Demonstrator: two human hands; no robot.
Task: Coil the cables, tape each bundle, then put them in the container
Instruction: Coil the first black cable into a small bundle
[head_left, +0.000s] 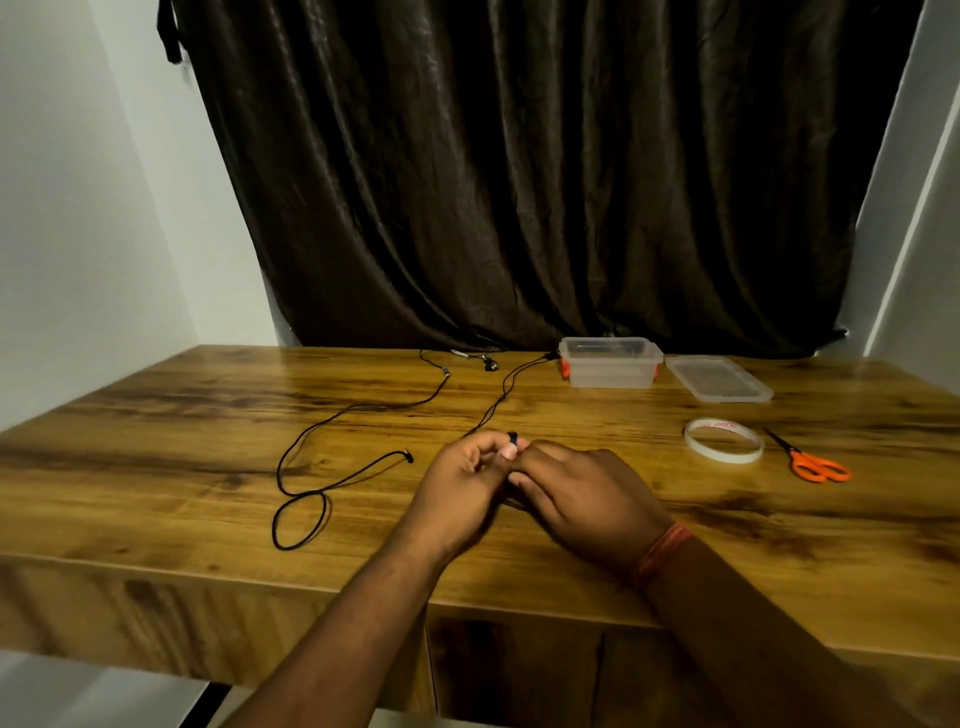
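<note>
A thin black cable (332, 431) lies looped on the wooden table (156, 415), limp and light. The left hand (462, 483) pinches a second black cord's plug end (512, 439), the best hold; the right hand (582, 493) curls beside it, grip hidden.

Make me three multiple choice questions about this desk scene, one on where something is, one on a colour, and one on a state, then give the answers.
1. Where is the tape roll?
A. left of the scissors
B. inside the container
C. on the lid

2. What colour are the scissors' handles?
A. blue
B. orange
C. green

3. What state is the container in?
A. closed with its lid
B. tipped on its side
C. open, lid beside it

Answers: 1 A, the roll lies on the table just left of the scissors. 2 B, the handles are bright orange. 3 C, the lid lies flat to the container's right.
</note>
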